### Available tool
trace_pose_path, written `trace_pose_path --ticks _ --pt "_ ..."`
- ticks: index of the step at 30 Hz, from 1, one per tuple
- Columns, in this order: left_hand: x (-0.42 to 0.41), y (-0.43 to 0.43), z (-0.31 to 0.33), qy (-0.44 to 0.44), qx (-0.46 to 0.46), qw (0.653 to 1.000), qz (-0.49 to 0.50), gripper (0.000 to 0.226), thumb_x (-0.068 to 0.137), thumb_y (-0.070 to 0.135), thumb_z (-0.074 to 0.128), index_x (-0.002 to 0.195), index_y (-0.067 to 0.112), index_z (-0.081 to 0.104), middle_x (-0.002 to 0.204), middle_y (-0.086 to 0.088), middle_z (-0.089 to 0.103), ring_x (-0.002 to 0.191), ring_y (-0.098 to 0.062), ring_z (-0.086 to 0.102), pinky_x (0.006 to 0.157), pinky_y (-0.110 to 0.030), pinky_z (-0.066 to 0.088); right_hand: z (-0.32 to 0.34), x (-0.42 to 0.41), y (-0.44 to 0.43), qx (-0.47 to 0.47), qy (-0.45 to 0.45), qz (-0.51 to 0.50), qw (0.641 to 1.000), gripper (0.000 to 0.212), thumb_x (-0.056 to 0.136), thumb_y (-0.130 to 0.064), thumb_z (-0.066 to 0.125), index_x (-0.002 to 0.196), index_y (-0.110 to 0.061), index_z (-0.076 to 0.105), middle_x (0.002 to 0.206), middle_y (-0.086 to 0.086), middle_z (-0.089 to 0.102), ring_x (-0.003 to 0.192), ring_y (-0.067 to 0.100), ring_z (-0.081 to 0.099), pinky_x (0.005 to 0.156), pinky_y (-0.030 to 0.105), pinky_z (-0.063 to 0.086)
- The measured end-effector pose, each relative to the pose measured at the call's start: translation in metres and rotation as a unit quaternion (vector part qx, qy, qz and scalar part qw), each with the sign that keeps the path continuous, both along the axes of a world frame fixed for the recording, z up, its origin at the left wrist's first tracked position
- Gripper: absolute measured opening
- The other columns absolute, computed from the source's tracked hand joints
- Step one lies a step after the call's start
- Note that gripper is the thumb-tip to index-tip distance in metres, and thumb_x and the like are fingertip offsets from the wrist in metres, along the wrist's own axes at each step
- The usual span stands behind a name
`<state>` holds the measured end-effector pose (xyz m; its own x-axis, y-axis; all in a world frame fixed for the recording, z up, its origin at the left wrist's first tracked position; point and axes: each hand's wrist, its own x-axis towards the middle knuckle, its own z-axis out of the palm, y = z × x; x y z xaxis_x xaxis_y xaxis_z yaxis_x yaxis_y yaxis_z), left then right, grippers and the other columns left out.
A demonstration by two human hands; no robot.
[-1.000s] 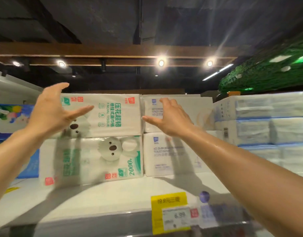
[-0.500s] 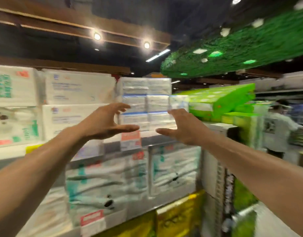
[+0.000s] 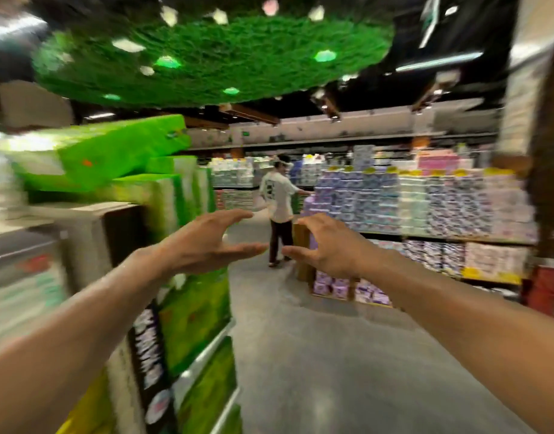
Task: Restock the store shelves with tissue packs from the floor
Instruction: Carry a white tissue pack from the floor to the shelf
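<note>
Both my arms reach forward at chest height with empty hands. My left hand (image 3: 207, 242) is spread with relaxed fingers and holds nothing. My right hand (image 3: 329, 245) faces it a short gap away, fingers loosely bent, also holding nothing. The shelf end (image 3: 181, 324) on my left carries blurred green packs (image 3: 113, 151) on top. No tissue pack on the floor is in view. The view is smeared by fast head motion.
A grey aisle floor (image 3: 316, 355) stretches ahead. A person in a white shirt (image 3: 279, 202) stands in the aisle beyond my hands. On the right stands a display shelf of purple and white packs (image 3: 426, 202). A green canopy (image 3: 207, 57) hangs overhead.
My view has swung right, from the white tissue packs on the top shelf to the open aisle. Both hands left the shelf packs and stay empty, now closer together.
</note>
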<state>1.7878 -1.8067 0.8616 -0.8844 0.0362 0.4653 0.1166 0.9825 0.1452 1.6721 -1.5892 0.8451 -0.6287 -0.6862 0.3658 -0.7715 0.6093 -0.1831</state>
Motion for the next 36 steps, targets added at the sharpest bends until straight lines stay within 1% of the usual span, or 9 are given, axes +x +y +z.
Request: trace_pose_path --ticks 2,4,9,12,16,20,25,32,36 --pt "-0.07 0.027 -0.007 0.004 -0.003 0.999 -0.054 0.119 0.056 0.102 0.036 0.146 0.026 0.049 0.149 0.002 0.052 0.128 -0.007 0.049 0.102 -0.017 0.031 -0.009 -0.05 0.036 0.007 -0.005 -0.049 0.999 0.086 0.087 -0.074 0.048 0.151 -0.019 0.037 0.152 0.01 0.041 0.137 0.03 0.043 0.112 0.044 0.039" --pt "-0.139 0.054 -0.012 0.004 -0.004 0.995 -0.102 0.119 0.057 0.103 0.031 0.146 0.027 0.048 0.146 -0.001 0.055 0.125 -0.014 0.053 0.099 -0.024 0.038 -0.013 -0.097 0.075 0.022 -0.016 -0.105 0.994 0.085 0.089 -0.074 0.047 0.153 -0.019 0.034 0.157 0.009 0.036 0.141 0.031 0.039 0.114 0.046 0.037" --pt "-0.303 0.136 -0.026 -0.047 0.001 0.983 -0.18 0.096 0.076 0.087 0.048 0.15 0.027 0.041 0.154 0.001 0.046 0.135 -0.018 0.047 0.11 -0.036 0.037 -0.024 -0.199 0.175 0.01 -0.045 -0.222 0.974 0.09 0.09 -0.075 0.045 0.156 -0.016 0.03 0.16 0.008 0.034 0.144 0.028 0.037 0.116 0.042 0.035" --pt "-0.389 0.194 -0.044 -0.087 -0.003 0.967 -0.241 0.107 0.065 0.1 0.037 0.148 0.032 0.044 0.152 0.006 0.048 0.134 -0.015 0.05 0.113 -0.043 0.04 -0.043 -0.252 0.238 -0.002 -0.059 -0.285 0.957 0.09 0.09 -0.074 0.048 0.155 -0.013 0.033 0.158 0.01 0.038 0.143 0.029 0.038 0.116 0.042 0.036" --pt "-0.488 0.287 -0.076 -0.117 -0.005 0.95 -0.29 0.113 0.06 0.1 0.034 0.149 0.031 0.041 0.154 0.007 0.045 0.137 -0.015 0.046 0.114 -0.039 0.038 -0.074 -0.319 0.331 -0.009 -0.079 -0.355 0.931 0.096 0.088 -0.077 0.048 0.157 -0.012 0.031 0.161 0.011 0.035 0.147 0.027 0.034 0.117 0.04 0.033" --pt "-0.584 0.381 -0.107 -0.138 -0.008 0.934 -0.329 0.118 0.058 0.104 0.032 0.151 0.031 0.04 0.155 0.005 0.044 0.138 -0.014 0.045 0.115 -0.038 0.037 -0.098 -0.394 0.426 -0.014 -0.078 -0.4 0.913 0.091 0.086 -0.079 0.048 0.151 -0.015 0.04 0.15 0.012 0.048 0.136 0.03 0.046 0.109 0.041 0.042" --pt "-0.691 0.483 -0.115 -0.152 0.004 0.924 -0.35 0.119 0.059 0.103 0.031 0.151 0.028 0.04 0.155 0.004 0.044 0.137 -0.014 0.046 0.113 -0.032 0.035 -0.098 -0.487 0.524 -0.028 -0.121 -0.427 0.895 0.079 0.091 -0.067 0.055 0.148 -0.014 0.043 0.148 0.015 0.047 0.137 0.03 0.044 0.111 0.04 0.04" --pt "-0.843 0.615 -0.127 -0.176 0.001 0.903 -0.392 0.087 0.082 0.076 0.051 0.152 0.028 0.037 0.156 0.003 0.042 0.138 -0.014 0.043 0.107 -0.025 0.032 -0.108 -0.633 0.644 -0.016 -0.144 -0.454 0.879 0.08 0.091 -0.07 0.051 0.144 -0.01 0.045 0.144 0.015 0.049 0.132 0.03 0.047 0.108 0.041 0.041" --pt "-0.943 0.683 -0.146 -0.192 0.007 0.892 -0.408 0.107 0.069 0.095 0.037 0.154 0.03 0.032 0.16 0.004 0.036 0.142 -0.014 0.039 0.113 -0.031 0.03 -0.128 -0.723 0.707 -0.01 -0.16 -0.464 0.871 0.084 0.091 -0.071 0.049 0.152 -0.015 0.038 0.155 0.013 0.04 0.141 0.029 0.04 0.113 0.038 0.036"
